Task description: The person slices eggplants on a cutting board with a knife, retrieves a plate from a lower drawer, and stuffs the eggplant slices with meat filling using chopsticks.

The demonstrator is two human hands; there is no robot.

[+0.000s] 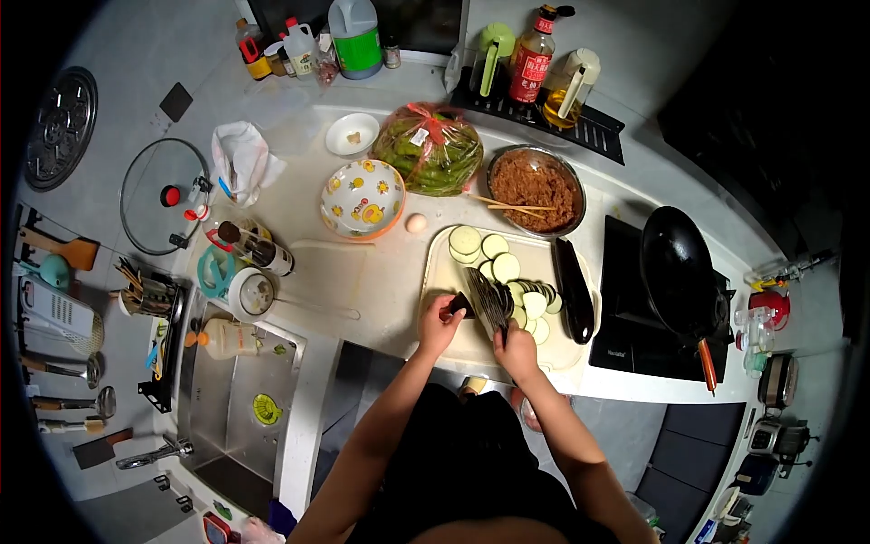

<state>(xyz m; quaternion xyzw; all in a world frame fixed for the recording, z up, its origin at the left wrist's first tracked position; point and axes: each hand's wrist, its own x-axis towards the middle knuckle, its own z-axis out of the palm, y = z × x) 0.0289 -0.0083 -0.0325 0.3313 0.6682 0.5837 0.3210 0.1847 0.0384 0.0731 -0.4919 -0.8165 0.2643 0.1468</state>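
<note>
My left hand (439, 326) is closed on a short dark end piece of eggplant (459, 308) at the left of the cream cutting board (437, 267). My right hand (517, 352) grips a kitchen knife (490, 311) by its handle; the blade points away from me, right beside the eggplant piece. Pale round eggplant slices (506, 267) with dark skin edges lie on the board beyond and right of the blade, some overlapping in a row. A whole long eggplant (573, 292) rests along the board's right side. The blade's lower edge is hidden.
Behind the board stand a metal bowl of minced meat (533, 189) with chopsticks, a bag of green peppers (429, 150), a patterned bowl (362, 201) and an egg (416, 223). A wok (678, 269) sits on the cooktop at right; a sink (237, 399) is at left.
</note>
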